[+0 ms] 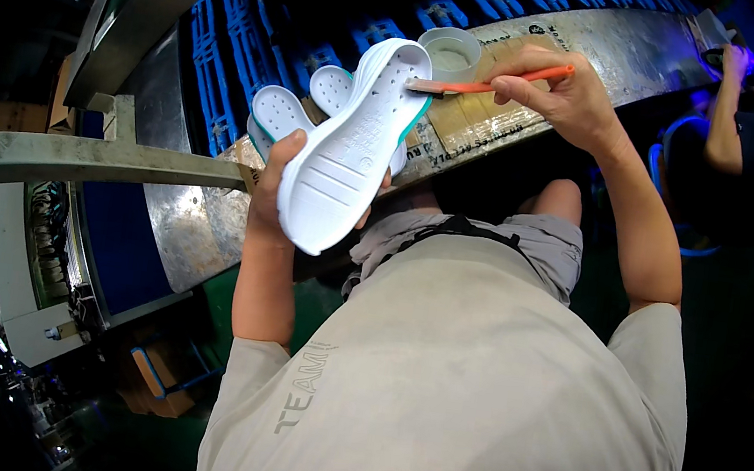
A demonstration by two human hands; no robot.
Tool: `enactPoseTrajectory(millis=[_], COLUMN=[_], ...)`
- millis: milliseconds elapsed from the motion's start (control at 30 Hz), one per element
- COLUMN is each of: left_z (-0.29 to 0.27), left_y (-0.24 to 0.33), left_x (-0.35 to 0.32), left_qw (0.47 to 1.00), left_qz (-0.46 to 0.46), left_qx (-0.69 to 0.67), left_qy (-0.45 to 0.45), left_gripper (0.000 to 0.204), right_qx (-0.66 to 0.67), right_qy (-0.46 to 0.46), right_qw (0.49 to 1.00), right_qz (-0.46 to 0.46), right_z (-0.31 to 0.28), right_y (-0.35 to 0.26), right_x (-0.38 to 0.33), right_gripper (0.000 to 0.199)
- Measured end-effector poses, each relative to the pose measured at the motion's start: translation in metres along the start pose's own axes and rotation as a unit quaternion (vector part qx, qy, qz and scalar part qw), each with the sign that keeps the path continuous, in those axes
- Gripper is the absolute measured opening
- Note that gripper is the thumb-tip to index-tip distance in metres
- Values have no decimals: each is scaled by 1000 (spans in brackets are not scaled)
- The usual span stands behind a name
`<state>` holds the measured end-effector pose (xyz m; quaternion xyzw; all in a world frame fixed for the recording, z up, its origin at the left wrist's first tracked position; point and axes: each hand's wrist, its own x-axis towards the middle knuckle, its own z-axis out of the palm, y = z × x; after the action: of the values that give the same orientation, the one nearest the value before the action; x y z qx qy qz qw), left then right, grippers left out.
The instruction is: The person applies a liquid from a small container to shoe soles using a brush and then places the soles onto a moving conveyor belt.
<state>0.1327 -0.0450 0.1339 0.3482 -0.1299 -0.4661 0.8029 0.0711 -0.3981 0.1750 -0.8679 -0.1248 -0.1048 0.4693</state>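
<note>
My left hand grips a white shoe sole by its sides, thumb on the near left edge and fingertips showing at the right. Small holes dot the sole's far end, and a teal line runs along its right edge. Between the fingers of my right hand is a brush with an orange handle; its bristle end touches the holed part of the sole. Just beyond stands a round tub with pale liquid in it. More white soles lie behind the held one, partly hidden by it.
Cardboard covers part of the metal bench. Rows of blue racks run along the far side. A metal frame bar crosses at the left. Another person works at the far right.
</note>
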Motion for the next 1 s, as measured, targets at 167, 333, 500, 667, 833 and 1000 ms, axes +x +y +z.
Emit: enactPoseTrajectory(millis=[167, 333, 500, 667, 833, 1000], left_z=[12, 12, 37, 73, 64, 17], left_y=[-5, -1, 59, 216, 235, 144], left_x=[7, 15, 56, 146, 170, 97], left_qw=[997, 998, 990, 935, 951, 748], left_qz=[14, -23, 5, 300, 290, 411], left_qx=[64, -54, -57, 60, -105, 465], left_qy=[38, -18, -126, -178, 25, 236], left_gripper=[84, 81, 88, 69, 80, 43], right_qx=[133, 213, 331, 346, 300, 302], right_qy=[95, 303, 372, 333, 304, 295], right_qw=[986, 925, 861, 871, 900, 899], right_qz=[24, 86, 108, 106, 85, 116], right_z=[4, -1, 0, 17, 31, 39], right_y=[12, 43, 71, 70, 61, 64], right_x=[-12, -51, -92, -107, -106, -104], right_gripper=[21, 24, 24, 19, 20, 19])
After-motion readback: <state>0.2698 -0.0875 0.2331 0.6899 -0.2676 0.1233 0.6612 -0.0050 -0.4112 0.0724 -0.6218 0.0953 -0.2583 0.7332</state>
